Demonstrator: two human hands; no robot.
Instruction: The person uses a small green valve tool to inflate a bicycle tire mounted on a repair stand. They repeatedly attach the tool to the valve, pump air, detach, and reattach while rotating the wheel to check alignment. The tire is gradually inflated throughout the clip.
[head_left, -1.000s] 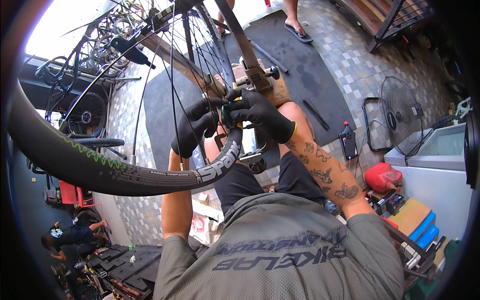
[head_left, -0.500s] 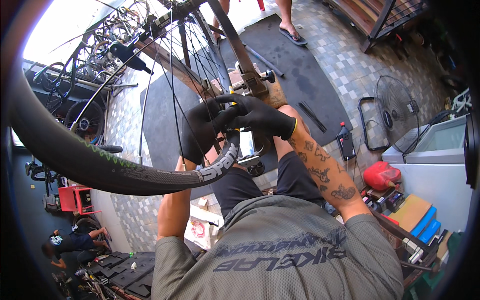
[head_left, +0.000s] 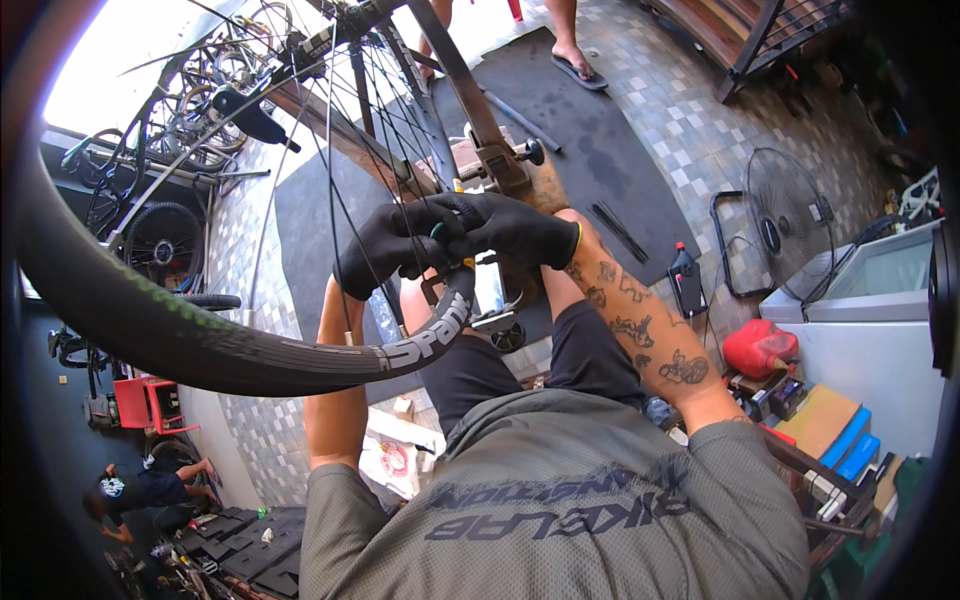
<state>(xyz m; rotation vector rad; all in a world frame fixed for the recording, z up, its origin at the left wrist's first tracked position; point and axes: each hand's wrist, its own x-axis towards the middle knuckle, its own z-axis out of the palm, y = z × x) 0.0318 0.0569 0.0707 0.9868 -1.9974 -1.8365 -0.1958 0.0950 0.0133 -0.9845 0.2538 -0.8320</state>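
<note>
Wheel rim (head_left: 210, 355): stand (head_left: 466, 95) apparently bears it, freeing your left hand (head_left: 385, 245) and right hand (head_left: 515, 230), bunched together, hub's (head_left: 322, 44) 5 o'clock; pinch unclear.

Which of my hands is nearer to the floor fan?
Your right. The right hand is to the left of the floor fan; the left hand is farther left, beyond the right, beside the bicycle wheel.
</note>
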